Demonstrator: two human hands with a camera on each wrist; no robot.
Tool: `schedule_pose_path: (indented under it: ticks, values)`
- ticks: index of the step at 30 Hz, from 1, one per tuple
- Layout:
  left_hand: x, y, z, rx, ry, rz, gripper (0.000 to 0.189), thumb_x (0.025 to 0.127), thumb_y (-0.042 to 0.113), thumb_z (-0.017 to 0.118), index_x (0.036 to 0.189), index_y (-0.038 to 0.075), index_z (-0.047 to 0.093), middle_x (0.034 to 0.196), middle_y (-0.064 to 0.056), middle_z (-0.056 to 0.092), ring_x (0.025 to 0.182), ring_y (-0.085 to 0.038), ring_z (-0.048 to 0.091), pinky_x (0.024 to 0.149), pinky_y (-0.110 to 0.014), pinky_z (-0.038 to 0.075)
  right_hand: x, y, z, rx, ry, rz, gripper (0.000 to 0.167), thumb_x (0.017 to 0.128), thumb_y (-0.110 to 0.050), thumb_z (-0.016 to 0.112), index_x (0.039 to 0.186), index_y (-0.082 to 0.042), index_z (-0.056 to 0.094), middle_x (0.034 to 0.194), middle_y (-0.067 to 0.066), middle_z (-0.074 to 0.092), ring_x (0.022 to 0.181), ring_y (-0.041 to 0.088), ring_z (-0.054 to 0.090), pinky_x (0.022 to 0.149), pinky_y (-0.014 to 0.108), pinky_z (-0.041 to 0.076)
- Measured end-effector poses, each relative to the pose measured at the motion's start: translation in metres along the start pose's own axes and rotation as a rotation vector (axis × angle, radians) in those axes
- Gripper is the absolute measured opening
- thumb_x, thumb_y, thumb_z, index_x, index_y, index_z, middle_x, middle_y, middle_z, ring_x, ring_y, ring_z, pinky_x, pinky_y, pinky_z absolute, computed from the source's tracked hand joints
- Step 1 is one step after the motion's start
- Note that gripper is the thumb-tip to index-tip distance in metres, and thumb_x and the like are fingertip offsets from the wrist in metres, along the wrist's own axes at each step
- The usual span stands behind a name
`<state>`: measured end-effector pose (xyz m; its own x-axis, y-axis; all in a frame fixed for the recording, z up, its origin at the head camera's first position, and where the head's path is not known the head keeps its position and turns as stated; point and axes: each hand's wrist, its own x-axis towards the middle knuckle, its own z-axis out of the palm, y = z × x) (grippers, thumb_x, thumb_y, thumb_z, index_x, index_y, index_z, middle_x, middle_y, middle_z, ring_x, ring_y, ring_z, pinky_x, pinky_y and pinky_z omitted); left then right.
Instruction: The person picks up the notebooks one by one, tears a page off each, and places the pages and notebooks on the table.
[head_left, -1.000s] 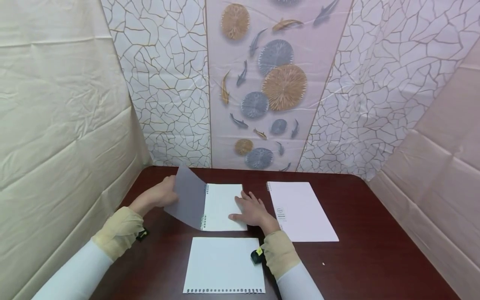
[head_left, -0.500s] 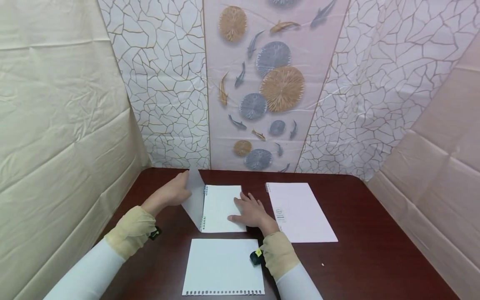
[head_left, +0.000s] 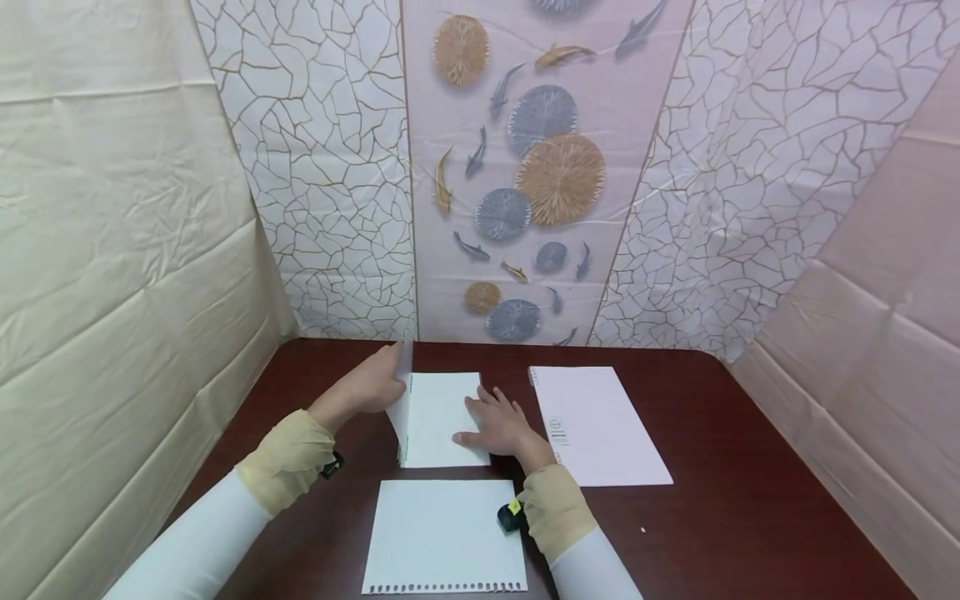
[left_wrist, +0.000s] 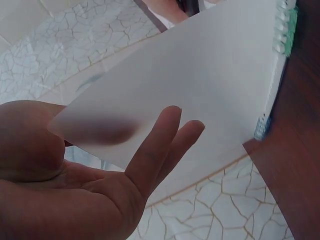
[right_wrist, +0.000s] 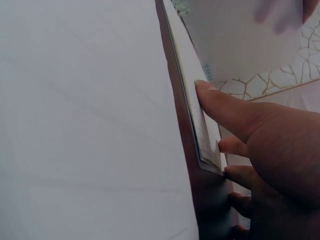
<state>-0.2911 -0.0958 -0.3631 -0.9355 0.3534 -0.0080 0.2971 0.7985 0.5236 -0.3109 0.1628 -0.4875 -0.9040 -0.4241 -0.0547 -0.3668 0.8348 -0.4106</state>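
In the head view a small spiral-bound notebook (head_left: pixel 438 421) lies with a white page facing up. Its translucent cover sheet (head_left: pixel 403 400) stands nearly upright along the left-hand binding. My left hand (head_left: pixel 360 385) pinches the sheet's free edge. Seen from the left wrist, the sheet passes between the thumb, whose dark shape shows through it, and two extended fingers (left_wrist: pixel 155 147). My right hand (head_left: pixel 501 423) rests with spread fingers on the page's right side. The right wrist view shows its thumb (right_wrist: pixel 225 105) on the page, with the other fingertips at the notebook's edge.
A white pad (head_left: pixel 446 533) with a row of holes along its near edge lies in front of the notebook. To the right is a larger white spiral notebook (head_left: pixel 603 425) with small print. A tiny white scrap (head_left: pixel 642 530) lies on the dark red table (head_left: pixel 750 500).
My left hand has moved right, swinging the cover sheet from leaning left to nearly upright over the binding. My right hand has stayed on the page.
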Motion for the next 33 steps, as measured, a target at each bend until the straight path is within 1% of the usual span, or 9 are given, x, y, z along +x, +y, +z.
schedule_pose_path:
  ticks: [6,10,13,17,20,22,26,30,33]
  values:
    - [0.008,0.012,0.010,0.008,0.022,-0.005,0.072,0.097,-0.001,0.049,0.160,-0.019,0.019,0.164,-0.038,0.029,0.153,-0.047,0.031,0.123,-0.056,0.031,0.000,-0.002,-0.001,0.000,0.005,0.007,0.084,0.098,-0.058,0.069,0.163,-0.010,0.044,0.173,0.017,0.026,0.160,0.045,0.015,0.124,0.069,0.015]
    - [0.013,0.022,0.019,-0.001,0.031,-0.004,0.068,0.097,0.001,0.054,0.157,-0.018,0.029,0.154,-0.036,0.044,0.143,-0.045,0.048,0.114,-0.054,0.045,0.000,-0.003,-0.002,-0.006,0.002,0.018,0.084,0.097,-0.059,0.069,0.162,-0.011,0.045,0.173,0.017,0.026,0.160,0.044,0.015,0.124,0.068,0.016]
    - [0.018,0.029,0.027,-0.008,0.026,-0.019,0.063,0.097,0.006,0.058,0.153,-0.016,0.040,0.142,-0.030,0.058,0.128,-0.039,0.061,0.100,-0.048,0.056,0.000,-0.002,-0.001,-0.010,0.002,0.021,0.084,0.097,-0.059,0.069,0.162,-0.012,0.045,0.173,0.017,0.027,0.160,0.045,0.015,0.124,0.068,0.016]
    - [0.026,0.034,0.039,-0.122,0.000,-0.078,0.058,0.097,0.009,0.064,0.149,-0.013,0.048,0.133,-0.025,0.066,0.110,-0.032,0.069,0.078,-0.038,0.063,0.001,-0.001,0.000,-0.009,0.003,0.019,0.084,0.097,-0.059,0.070,0.162,-0.012,0.046,0.173,0.017,0.027,0.160,0.045,0.015,0.124,0.069,0.016]
    - [0.032,0.034,0.048,-0.232,-0.019,-0.119,0.056,0.099,0.010,0.064,0.149,-0.012,0.050,0.133,-0.025,0.066,0.104,-0.030,0.072,0.066,-0.032,0.063,0.001,0.000,0.000,-0.005,0.003,0.018,0.085,0.097,-0.060,0.070,0.162,-0.012,0.046,0.173,0.017,0.027,0.160,0.045,0.015,0.124,0.070,0.015]
    - [0.035,0.034,0.053,-0.264,-0.030,-0.131,0.055,0.100,0.012,0.063,0.148,-0.012,0.050,0.133,-0.025,0.066,0.105,-0.030,0.072,0.065,-0.032,0.063,0.001,-0.001,-0.001,-0.004,0.004,0.016,0.085,0.097,-0.059,0.070,0.162,-0.011,0.045,0.173,0.017,0.026,0.160,0.045,0.015,0.124,0.070,0.015]
    - [0.039,0.036,0.061,-0.275,-0.048,-0.139,0.054,0.102,0.016,0.063,0.147,-0.012,0.051,0.135,-0.026,0.064,0.104,-0.032,0.073,0.067,-0.033,0.063,0.002,0.000,-0.001,-0.004,0.010,0.017,0.084,0.097,-0.059,0.070,0.163,-0.014,0.045,0.173,0.016,0.026,0.160,0.045,0.014,0.123,0.071,0.015]
    - [0.040,0.039,0.069,-0.269,-0.053,-0.129,0.053,0.104,0.019,0.064,0.144,-0.014,0.053,0.134,-0.027,0.064,0.099,-0.033,0.074,0.067,-0.034,0.064,0.002,0.000,0.000,-0.005,0.024,0.021,0.082,0.096,-0.058,0.072,0.163,-0.022,0.045,0.173,0.016,0.027,0.160,0.045,0.015,0.123,0.071,0.015]
    - [0.039,0.040,0.076,-0.235,-0.047,-0.109,0.052,0.104,0.021,0.066,0.141,-0.015,0.057,0.130,-0.028,0.066,0.092,-0.034,0.076,0.065,-0.033,0.063,0.002,-0.001,0.001,0.016,0.040,0.024,0.078,0.094,-0.056,0.075,0.161,-0.024,0.049,0.172,0.017,0.028,0.160,0.045,0.017,0.123,0.070,0.015]
